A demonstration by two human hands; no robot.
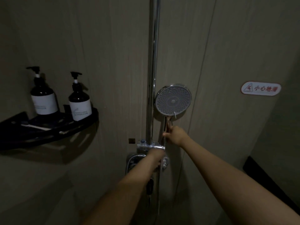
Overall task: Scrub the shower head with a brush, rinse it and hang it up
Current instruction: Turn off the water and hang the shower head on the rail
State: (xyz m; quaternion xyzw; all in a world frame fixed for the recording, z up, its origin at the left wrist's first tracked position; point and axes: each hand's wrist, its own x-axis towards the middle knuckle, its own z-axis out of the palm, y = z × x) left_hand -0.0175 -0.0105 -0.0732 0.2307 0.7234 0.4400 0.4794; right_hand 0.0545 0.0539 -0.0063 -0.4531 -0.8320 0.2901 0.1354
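The round chrome shower head (173,99) faces me with its grey nozzle plate, upright beside the vertical chrome riser pipe (152,67). My right hand (174,134) is closed around the shower head's handle just below the head. My left hand (156,157) reaches onto the chrome mixer valve (146,146) under the pipe; its fingers are blurred and hidden against the fitting. No brush shows in either hand.
A black corner shelf (53,127) on the left wall carries two dark pump bottles (43,98) (79,103) and a thin white stick, perhaps a toothbrush (36,127). A red-and-white slip warning sticker (261,88) is on the right wall. The room is dim.
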